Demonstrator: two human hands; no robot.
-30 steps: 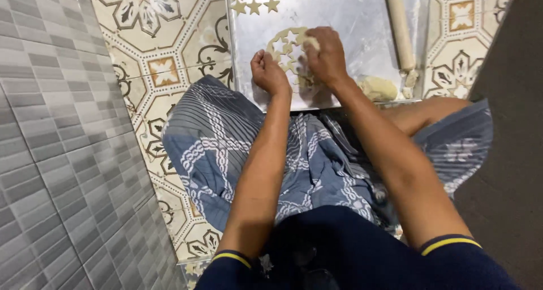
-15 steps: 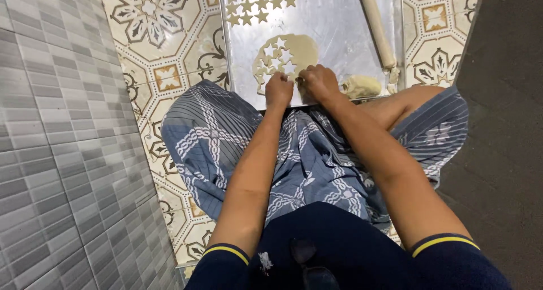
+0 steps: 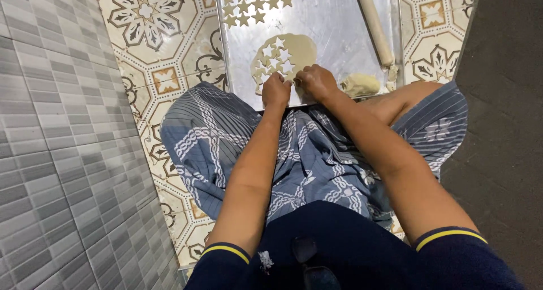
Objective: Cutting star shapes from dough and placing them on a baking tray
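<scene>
We sit on a patterned tiled floor [image 3: 169, 52], legs crossed under a blue patterned cloth [image 3: 237, 148], with a metal sheet [image 3: 334, 24] lying flat on the floor in front of us. On its near half lies a rolled-out round of pale dough [image 3: 302, 49], pierced by several star-shaped cut-outs.

Our left hand [image 3: 276, 90] rests at the near edge of that round, fingers curled down onto it. Our right hand [image 3: 317, 82] sits just beside it, to the right, fingers likewise bent and pressed at the dough's near rim. The two hands nearly touch. We cannot tell whether either hand pinches a piece of dough or a cutter; the fingertips are hidden beneath the knuckles.

At the far left corner of the sheet lies a cluster of cut dough stars [image 3: 254, 4], set in rows, well apart from the round. A wooden rolling pin [image 3: 373, 24] lies along the sheet's right side, tilted slightly. A lump of unrolled dough [image 3: 361, 84] sits at the near right corner, just beside our right hand. A grey tiled wall [image 3: 51, 154] rises on our left.
</scene>
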